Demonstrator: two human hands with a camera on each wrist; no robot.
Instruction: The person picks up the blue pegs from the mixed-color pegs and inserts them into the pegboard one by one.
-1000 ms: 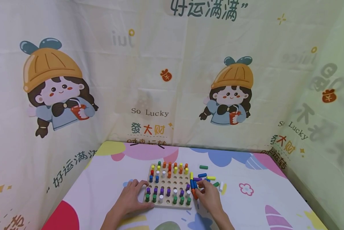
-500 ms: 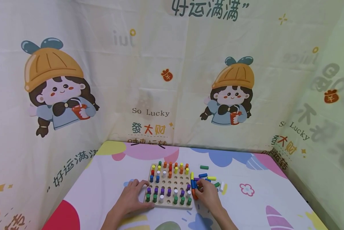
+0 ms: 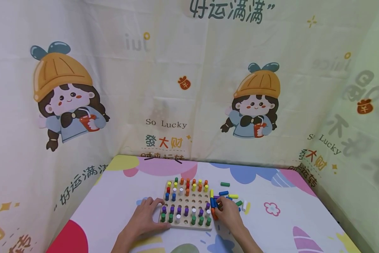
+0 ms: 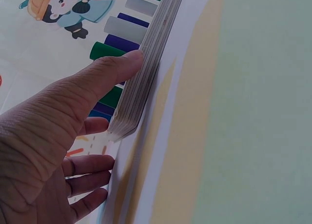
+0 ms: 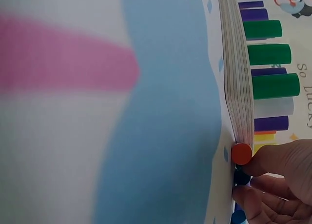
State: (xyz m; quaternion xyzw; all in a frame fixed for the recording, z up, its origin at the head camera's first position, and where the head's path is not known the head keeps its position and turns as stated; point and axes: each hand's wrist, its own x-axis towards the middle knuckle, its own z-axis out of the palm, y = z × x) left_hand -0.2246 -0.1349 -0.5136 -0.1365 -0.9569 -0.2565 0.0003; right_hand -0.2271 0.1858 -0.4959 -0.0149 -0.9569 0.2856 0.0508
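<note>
A square wooden pegboard (image 3: 192,227) stands on the table, its upright pegs green, purple, white, blue, red, orange and yellow, with several bare holes between. My left hand (image 3: 143,216) holds the board's near left corner, the thumb along the front edge and the index finger at the left side. In the left wrist view its other fingers stretch out below the corner. My right hand (image 3: 232,216) is beside the board's right edge, thumb and fingertips around a dark blue peg (image 5: 242,176). An orange peg (image 5: 241,153) lies against the board, right at the thumb tip.
Loose pegs lie right of the board, among them a green peg (image 3: 225,184), a blue peg (image 3: 223,193), a yellow peg (image 3: 233,196) and a white peg (image 3: 244,205). Printed cloth walls (image 3: 208,105) rise behind and beside the patterned table (image 3: 271,228).
The head view has shifted very slightly. Both hands, the pegboard and the pegs stay in practically the same places.
</note>
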